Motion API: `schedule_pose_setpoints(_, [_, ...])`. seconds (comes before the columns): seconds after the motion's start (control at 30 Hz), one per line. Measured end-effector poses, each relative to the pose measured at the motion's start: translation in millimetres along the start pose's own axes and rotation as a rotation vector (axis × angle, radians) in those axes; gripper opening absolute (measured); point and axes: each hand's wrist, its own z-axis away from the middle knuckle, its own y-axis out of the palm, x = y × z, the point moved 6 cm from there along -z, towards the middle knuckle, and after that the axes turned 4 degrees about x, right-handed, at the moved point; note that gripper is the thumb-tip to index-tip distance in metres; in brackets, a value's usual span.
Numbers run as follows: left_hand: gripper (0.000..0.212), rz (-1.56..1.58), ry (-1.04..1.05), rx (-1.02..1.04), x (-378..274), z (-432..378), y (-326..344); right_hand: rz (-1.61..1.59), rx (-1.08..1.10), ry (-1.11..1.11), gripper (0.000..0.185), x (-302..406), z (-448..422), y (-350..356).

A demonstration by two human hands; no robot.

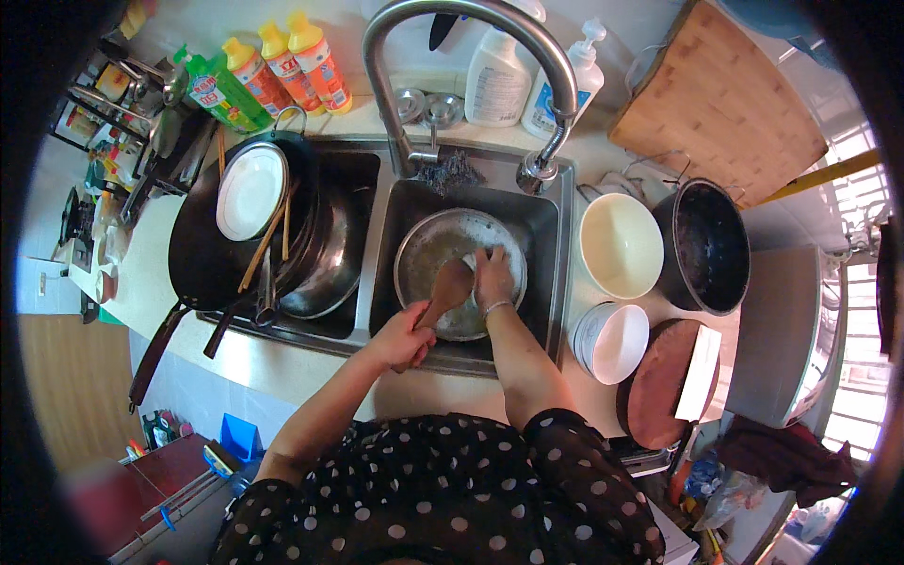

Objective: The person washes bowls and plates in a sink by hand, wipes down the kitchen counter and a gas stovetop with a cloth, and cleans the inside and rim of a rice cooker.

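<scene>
My left hand (406,339) grips the handle of a brown wooden spoon (454,282), its head tilted up over the right sink basin. Beside it, my right hand (494,277) reaches into a round metal basin (424,244) of soapy water. Its fingers are bent over something pale, perhaps a cloth or sponge, mostly hidden beneath them. The metal basin sits inside the right bowl of a double sink (552,233). Above the bowl arches a steel faucet (385,85), with a dark scouring pad (452,173) lying near its base.
Woks (201,240), a white oval dish (253,191) and chopsticks (265,247) are stacked over the left bowl. A cream bowl (621,246), a black pot (710,247), nested bowls (620,344), a round chopping board (657,388) and a cleaver (699,374) stand right. Bottles (498,78) line the back.
</scene>
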Motion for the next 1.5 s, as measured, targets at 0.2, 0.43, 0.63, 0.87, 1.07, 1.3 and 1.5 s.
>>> schedule_pose_setpoints(0.2, [0.065, -0.144, -0.077, -0.131, -13.4, -20.3, -25.2, -0.356, 0.123, 0.192, 0.041, -2.1, 10.5, 22.5])
schedule_pose_setpoints(0.43, [0.044, -0.525, -0.039, -0.121, -11.9, -26.3, -13.4, -0.665, -0.317, -0.431, 0.020, 107.5, 53.6, -79.4])
schedule_pose_setpoints(0.63, [0.033, -0.701, 0.140, -0.205, -30.0, -6.9, 4.3, -0.479, -0.373, -0.327, 0.017, 90.4, 17.2, -59.4])
schedule_pose_setpoints(0.87, [0.055, -0.811, 0.210, -0.278, -16.3, 16.0, 5.1, -1.372, -0.029, 0.263, 0.026, 43.0, -14.7, -11.1])
schedule_pose_setpoints(1.07, [0.055, -0.932, 0.149, -0.219, -34.2, 21.4, 8.0, -1.278, 0.128, 0.493, 0.037, -10.1, -33.2, 38.3])
schedule_pose_setpoints(1.3, [0.041, -1.125, 0.101, -0.541, -40.3, 26.1, -21.6, 0.092, 0.025, 0.196, 0.045, 12.2, 11.2, 40.7])
schedule_pose_setpoints(1.5, [0.024, -0.416, -0.109, -0.318, -28.9, -2.7, -39.1, -0.730, 0.169, 0.386, 0.044, 14.9, 19.9, 21.5])
